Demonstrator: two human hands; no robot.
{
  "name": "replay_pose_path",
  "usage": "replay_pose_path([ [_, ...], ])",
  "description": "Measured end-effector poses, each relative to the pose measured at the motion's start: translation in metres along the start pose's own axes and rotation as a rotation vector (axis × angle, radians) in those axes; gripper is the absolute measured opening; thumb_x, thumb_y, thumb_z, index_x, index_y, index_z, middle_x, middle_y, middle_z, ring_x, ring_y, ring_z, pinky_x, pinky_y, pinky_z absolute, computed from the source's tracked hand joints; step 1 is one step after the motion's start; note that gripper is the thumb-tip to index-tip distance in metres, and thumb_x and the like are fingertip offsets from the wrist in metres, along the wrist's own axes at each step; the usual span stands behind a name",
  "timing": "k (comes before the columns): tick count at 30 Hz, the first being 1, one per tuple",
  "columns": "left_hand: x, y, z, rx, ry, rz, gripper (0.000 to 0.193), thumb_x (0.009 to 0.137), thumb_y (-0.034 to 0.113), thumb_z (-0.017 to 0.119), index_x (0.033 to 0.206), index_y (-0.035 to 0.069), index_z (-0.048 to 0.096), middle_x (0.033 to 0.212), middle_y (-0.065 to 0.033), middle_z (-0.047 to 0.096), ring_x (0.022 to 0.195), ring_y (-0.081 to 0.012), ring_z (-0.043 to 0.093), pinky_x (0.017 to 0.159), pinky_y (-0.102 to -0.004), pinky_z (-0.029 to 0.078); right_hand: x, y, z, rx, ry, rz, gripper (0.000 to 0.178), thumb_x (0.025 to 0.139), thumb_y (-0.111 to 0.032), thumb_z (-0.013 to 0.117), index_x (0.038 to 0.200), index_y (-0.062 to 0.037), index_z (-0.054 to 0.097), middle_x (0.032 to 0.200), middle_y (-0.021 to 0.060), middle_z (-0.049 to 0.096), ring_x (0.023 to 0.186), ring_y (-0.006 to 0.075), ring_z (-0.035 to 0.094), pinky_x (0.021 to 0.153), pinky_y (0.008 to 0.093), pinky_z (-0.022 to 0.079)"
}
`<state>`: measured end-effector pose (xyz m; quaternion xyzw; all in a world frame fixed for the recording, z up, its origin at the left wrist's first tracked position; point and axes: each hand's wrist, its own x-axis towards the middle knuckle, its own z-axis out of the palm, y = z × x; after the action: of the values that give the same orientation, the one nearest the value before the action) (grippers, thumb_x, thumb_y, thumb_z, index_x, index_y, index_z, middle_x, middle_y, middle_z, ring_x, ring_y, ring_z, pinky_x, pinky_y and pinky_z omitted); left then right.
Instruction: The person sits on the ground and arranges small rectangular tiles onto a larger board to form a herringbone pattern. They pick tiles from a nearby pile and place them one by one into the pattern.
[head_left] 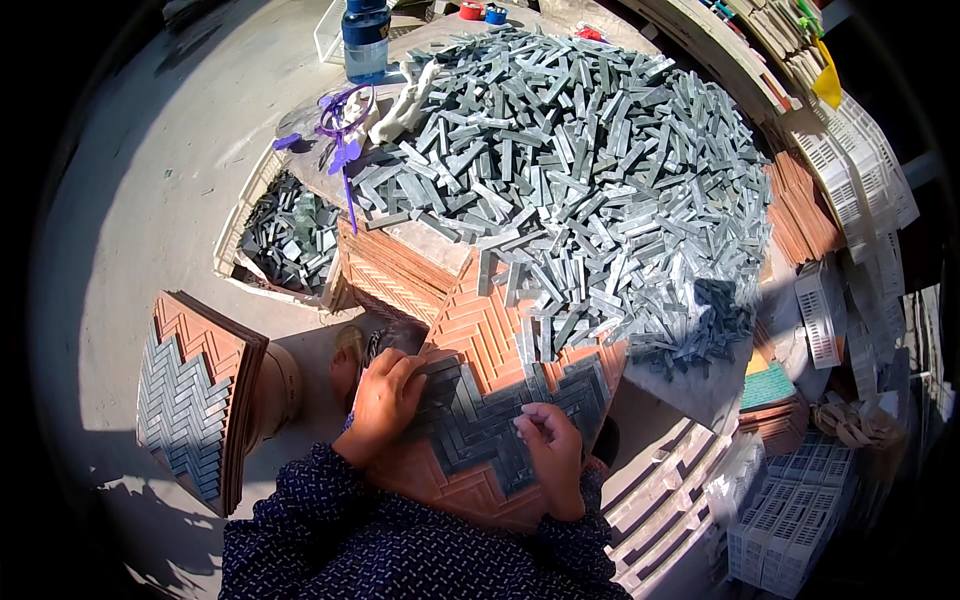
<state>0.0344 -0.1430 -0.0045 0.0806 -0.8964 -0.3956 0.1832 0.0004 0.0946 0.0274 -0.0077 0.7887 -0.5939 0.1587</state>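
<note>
**Orange grooved tray (478, 325) partly filled with dark strips (475, 430)**

The tray lies at the lower centre of the frame, its strips in a herringbone band. At its left side the left hand (388, 400) rests with fingers bent together; the right hand (553, 450) curls over the band, thumb near forefinger. Whether either pinches a strip, I cannot tell. Beyond, a grey heap (600, 160) covers the table (690, 395); a blue bottle (366, 50) stands at upper left.

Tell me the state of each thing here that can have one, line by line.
Front tray: partly filled with dark strips
Side tray: partly filled, topping a stack
Strip heap: loose, jumbled
Pale crate: holding dark pieces
Bottle: upright
Left hand: fingers bent
Right hand: fingers bent, hold unclear
</note>
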Motion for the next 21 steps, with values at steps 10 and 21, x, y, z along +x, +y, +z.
replay_pose_path([
  [10, 0.008, 0.000, 0.006, 0.042, -0.033, 0.026, 0.014, 0.073, 0.000, 0.069, 0.087, 0.003, 0.067, 0.085, -0.0099, 0.060, 0.077, -0.0298, 0.061, 0.066, -0.0373, 0.050, 0.024, -0.011, -0.003, -0.287, 0.022, -0.296, 0.014, 0.084, -0.006, 0.065, 0.097, -0.0011, 0.063, 0.081, 0.0083, 0.066, 0.067, 0.0144, 0.063, 0.061, 0.0270, 0.049],
  [21, 0.013, 0.000, -0.010, 0.005, -0.054, 0.027, 0.018, 0.078, 0.002, 0.063, 0.095, 0.000, 0.059, 0.088, -0.0162, 0.057, 0.083, -0.0358, 0.057, 0.073, -0.0394, 0.048, 0.085, -0.019, 0.016, -0.902, 0.189, -0.411, 0.026, 0.073, -0.015, 0.072, 0.093, -0.0026, 0.061, 0.081, 0.0171, 0.063, 0.074, 0.0381, 0.061, 0.065, 0.0459, 0.050],
])
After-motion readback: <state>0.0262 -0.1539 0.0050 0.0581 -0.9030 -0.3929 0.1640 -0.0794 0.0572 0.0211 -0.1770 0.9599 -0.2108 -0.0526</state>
